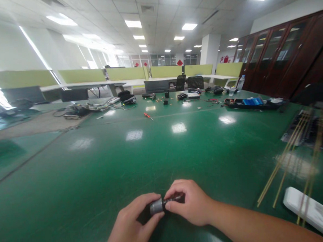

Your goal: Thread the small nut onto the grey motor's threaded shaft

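Observation:
My left hand (134, 219) grips a short grey metal cylinder (156, 206) between thumb and fingers, near the front edge of the view. My right hand (191, 202) pinches a thin, dark, ridged rod-like part (173, 198) at the cylinder's right end. The two parts lie in one line and seem to meet between the hands. Both are held low over the green table (115, 176). Fingers hide much of the dark part, so its exact kind cannot be made out.
An orange screwdriver (148, 116) lies farther off. Thin brass-coloured rods (284, 160) and a white case (305, 208) are at the right. A black tray with blue items (253, 102) stands behind. Cables and parts (75, 111) lie at the far left.

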